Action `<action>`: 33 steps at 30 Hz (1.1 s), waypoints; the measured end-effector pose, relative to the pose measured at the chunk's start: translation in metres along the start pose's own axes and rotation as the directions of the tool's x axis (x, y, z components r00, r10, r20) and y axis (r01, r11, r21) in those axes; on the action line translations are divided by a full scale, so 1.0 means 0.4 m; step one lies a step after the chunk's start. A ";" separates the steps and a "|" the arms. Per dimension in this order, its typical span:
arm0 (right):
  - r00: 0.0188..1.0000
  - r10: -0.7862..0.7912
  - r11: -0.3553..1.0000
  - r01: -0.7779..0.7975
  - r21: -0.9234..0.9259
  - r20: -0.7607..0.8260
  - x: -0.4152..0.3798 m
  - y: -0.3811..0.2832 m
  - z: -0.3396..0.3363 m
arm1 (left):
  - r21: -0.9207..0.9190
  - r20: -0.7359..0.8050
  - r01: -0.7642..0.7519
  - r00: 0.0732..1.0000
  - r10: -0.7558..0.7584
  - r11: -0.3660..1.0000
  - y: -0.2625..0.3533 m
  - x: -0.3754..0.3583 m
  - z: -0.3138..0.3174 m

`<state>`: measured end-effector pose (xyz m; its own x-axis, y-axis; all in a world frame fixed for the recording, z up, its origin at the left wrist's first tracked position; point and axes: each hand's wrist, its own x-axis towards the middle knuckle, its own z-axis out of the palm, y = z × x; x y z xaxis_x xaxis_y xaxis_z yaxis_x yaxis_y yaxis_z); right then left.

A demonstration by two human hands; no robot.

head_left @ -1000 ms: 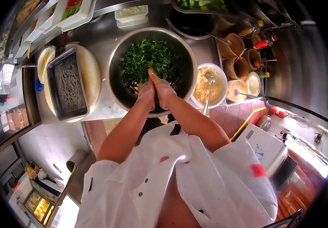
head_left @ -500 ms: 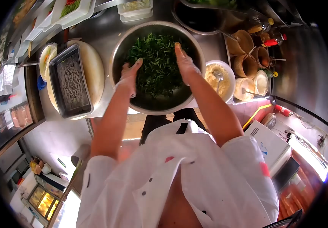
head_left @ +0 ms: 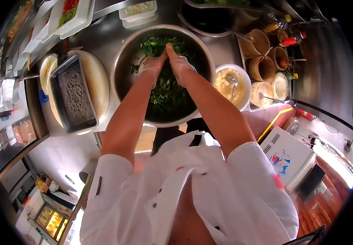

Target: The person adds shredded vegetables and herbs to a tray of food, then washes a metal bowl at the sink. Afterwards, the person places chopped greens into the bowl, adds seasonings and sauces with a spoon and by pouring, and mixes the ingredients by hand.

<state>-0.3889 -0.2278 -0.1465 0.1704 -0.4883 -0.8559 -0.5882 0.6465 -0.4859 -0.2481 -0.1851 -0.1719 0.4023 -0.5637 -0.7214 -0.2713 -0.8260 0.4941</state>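
A large steel bowl (head_left: 115, 81) on the counter holds chopped leafy greens (head_left: 164, 100). Both of my hands wear clear plastic gloves and are inside it, close together near the middle. My left hand (head_left: 152, 67) curls in from the left against the greens. From the right, my right hand (head_left: 178, 63) presses toward it, thumb pointing up and away from me. Greens are gathered between and beyond the two palms. Most fingertips are hidden down in the leaves.
Left of the bowl, a dark rectangular pan (head_left: 75, 94) lies on a round board (head_left: 96, 77). At right stand a white bowl (head_left: 246, 87) of pale minced food with a spoon, seasoning tubs (head_left: 262, 70) and bottles (head_left: 293, 39). A dark-filled pan (head_left: 209, 20) is behind.
My hands have come inward from the bowl's two sides and now nearly meet, squeezing the greens together. The leaves have bunched toward the far side and the near middle.
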 end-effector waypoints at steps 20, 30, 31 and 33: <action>0.685 -0.610 0.277 0.654 -0.704 0.397 -0.187 0.015 0.016 | -0.113 -0.291 -0.109 0.954 0.072 0.988 -0.243 -0.323 -0.070; 0.941 -0.268 0.945 0.215 0.246 0.206 0.157 0.010 0.100 | -0.988 0.147 0.157 0.946 -0.288 0.012 -0.183 -0.346 -0.051; 0.909 -0.337 0.926 0.273 0.259 0.246 0.172 0.041 0.096 | -0.986 0.106 0.138 0.952 -0.287 0.094 -0.192 -0.337 -0.041; 0.897 -0.335 0.908 0.226 0.353 0.288 0.086 0.040 0.118 | -0.959 0.011 0.085 0.964 -0.264 0.270 -0.171 -0.272 -0.013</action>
<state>-0.3551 -0.2063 -0.1921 0.5777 -0.4858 -0.6559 -0.2162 0.6838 -0.6969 -0.2687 -0.0675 -0.1247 0.4504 -0.3256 -0.8314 0.7992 -0.2681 0.5380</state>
